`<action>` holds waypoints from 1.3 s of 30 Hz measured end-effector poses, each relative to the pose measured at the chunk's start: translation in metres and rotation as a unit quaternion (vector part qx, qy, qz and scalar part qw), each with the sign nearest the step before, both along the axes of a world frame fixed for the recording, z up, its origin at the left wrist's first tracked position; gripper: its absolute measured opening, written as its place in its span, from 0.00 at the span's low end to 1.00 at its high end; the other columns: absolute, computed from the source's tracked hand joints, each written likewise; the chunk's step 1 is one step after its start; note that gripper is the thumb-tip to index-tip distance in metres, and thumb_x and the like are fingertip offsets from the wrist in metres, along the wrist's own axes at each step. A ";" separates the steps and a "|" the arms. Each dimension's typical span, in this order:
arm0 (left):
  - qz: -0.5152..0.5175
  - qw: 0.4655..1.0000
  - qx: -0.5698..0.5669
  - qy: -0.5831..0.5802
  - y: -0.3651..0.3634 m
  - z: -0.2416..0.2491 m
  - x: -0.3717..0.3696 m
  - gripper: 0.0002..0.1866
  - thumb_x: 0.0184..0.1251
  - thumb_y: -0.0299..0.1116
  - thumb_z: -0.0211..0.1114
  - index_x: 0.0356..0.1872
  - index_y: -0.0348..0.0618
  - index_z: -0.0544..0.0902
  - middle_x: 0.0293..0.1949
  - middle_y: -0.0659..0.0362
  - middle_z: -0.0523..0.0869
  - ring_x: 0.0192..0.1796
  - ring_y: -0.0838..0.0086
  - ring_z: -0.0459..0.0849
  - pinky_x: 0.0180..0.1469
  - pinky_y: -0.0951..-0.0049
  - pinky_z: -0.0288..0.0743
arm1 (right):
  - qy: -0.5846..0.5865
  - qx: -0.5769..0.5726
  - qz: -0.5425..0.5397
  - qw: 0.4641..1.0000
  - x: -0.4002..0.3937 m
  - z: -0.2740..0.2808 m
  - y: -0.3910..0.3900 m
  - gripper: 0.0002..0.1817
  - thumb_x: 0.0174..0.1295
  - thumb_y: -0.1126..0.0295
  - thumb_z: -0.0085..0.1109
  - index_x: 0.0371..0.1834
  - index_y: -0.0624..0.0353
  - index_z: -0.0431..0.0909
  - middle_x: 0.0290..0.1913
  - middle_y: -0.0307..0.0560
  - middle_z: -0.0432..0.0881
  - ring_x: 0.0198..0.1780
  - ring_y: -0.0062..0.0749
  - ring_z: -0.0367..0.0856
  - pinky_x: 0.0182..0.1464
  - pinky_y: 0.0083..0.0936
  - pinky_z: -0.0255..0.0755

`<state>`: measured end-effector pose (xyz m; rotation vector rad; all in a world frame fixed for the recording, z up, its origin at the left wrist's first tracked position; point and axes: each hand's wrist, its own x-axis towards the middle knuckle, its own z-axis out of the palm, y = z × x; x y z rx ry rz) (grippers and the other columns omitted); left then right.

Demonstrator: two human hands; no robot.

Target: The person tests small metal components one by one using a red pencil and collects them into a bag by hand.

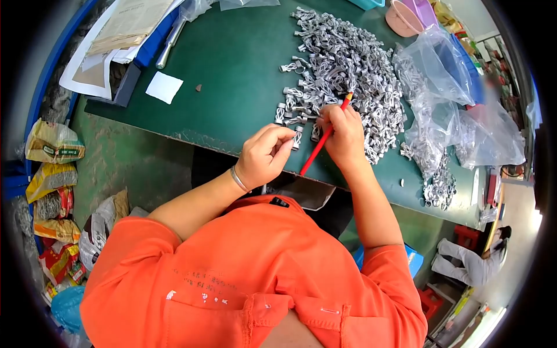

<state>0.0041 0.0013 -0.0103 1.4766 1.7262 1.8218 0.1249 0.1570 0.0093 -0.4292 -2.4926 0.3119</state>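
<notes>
A large pile of small grey looped pieces (pixel 371 75) lies on the green table (pixel 232 64). At the pile's near left edge, my left hand (pixel 264 155) has its thumb and fingers pinched together beside a single grey piece (pixel 297 138); whether it grips that piece is hard to tell. My right hand (pixel 343 134) is closed around a red pencil-like stick (pixel 316 152), which slants from the pile down to the table's front edge. Its fingertips are partly hidden near a few loose pieces.
Clear plastic bags (pixel 432 116) with more grey pieces lie on the right. Papers (pixel 125 35), a white square (pixel 164 87) and a metal tool (pixel 171 43) are at the left. A pink bowl (pixel 403 18) stands at the back. Another person (pixel 473 261) is at the far right.
</notes>
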 end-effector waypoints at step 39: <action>-0.234 0.951 -0.079 -0.185 -0.018 0.010 0.007 0.11 0.56 0.16 0.65 0.42 0.30 0.80 0.39 0.54 0.81 0.37 0.78 0.82 0.38 0.80 0.78 | 0.294 -0.469 0.049 0.832 0.061 -0.003 -0.086 0.19 0.51 0.88 0.62 0.33 0.59 0.60 0.47 0.58 0.76 0.43 0.30 0.80 0.43 0.22 0.78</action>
